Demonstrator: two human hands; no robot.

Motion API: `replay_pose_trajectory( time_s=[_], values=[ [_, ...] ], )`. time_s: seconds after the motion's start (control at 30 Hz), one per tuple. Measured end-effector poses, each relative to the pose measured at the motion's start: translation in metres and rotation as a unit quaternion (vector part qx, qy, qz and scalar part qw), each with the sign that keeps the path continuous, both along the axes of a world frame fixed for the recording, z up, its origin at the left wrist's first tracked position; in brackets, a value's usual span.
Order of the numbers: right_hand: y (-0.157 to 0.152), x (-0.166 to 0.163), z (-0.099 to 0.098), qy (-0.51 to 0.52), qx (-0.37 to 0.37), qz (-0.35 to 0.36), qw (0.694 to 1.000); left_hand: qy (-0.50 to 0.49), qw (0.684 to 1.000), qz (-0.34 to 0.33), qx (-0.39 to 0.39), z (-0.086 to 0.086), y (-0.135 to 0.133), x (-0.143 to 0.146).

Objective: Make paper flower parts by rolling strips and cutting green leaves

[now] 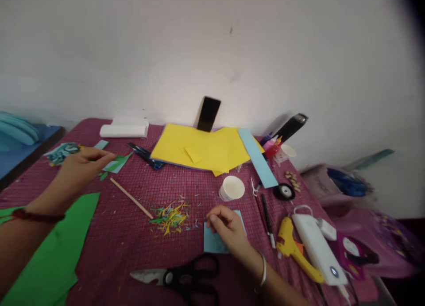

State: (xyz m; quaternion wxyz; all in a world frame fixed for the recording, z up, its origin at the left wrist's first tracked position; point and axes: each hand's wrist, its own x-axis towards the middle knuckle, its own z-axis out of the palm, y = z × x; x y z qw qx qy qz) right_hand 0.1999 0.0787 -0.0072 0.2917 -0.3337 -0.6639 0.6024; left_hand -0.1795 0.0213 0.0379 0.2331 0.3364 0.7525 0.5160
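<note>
done: yellow, green and pale-blue paper slivers (pixel 169 218) heaped on maroon checked bench (pixel 126 248) | remaining: large yellow paper sheets (pixel 212 149), unshredded | square light-blue paper piece (pixel 212 244): flat, partly hidden by right hand (pixel 229 228) | right hand: loosely curled, grip can't be told | left hand (pixel 88 159): fingertips nearly together beside narrow green paper strip (pixel 120 163), hold can't be told

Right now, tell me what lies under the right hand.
Light blue paper shows beneath the right hand, lying on the checked tablecloth. The hand hides part of the paper; anything there cannot be seen.
</note>
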Motion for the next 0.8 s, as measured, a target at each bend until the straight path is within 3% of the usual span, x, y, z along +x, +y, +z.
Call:
replay_pose_trajectory(
  time_s=[0.07, 0.2, 0.33, 0.47, 0.63, 0.7, 0.8],
  values=[
    [-0.001, -0.001, -0.001, -0.004, -0.002, 0.012, 1.0, -0.063, 0.998, -0.005, 0.009, -0.002, -0.002, 0.046],
    [-0.007, -0.004, 0.0, 0.013, -0.032, 0.014, 0.999, -0.267, 0.958, -0.101, -0.026, -0.017, -0.007, 0.142],
    [-0.012, -0.003, 0.006, 0.059, -0.073, 0.028, 0.995, -0.325, 0.937, -0.13, -0.026, -0.025, -0.012, 0.2],
    [-0.012, -0.001, 0.01, 0.087, -0.128, 0.049, 0.987, -0.325, 0.936, -0.138, -0.012, -0.024, -0.022, 0.227],
    [-0.013, -0.001, 0.01, 0.082, -0.172, 0.04, 0.981, -0.385, 0.912, -0.143, -0.017, -0.022, -0.034, 0.231],
    [-0.014, -0.002, 0.01, 0.079, -0.168, 0.04, 0.982, -0.35, 0.923, -0.16, -0.02, -0.019, -0.035, 0.227],
    [-0.016, -0.002, 0.008, 0.066, -0.142, 0.051, 0.986, -0.218, 0.952, -0.209, -0.041, -0.013, -0.033, 0.223]
  ],
)
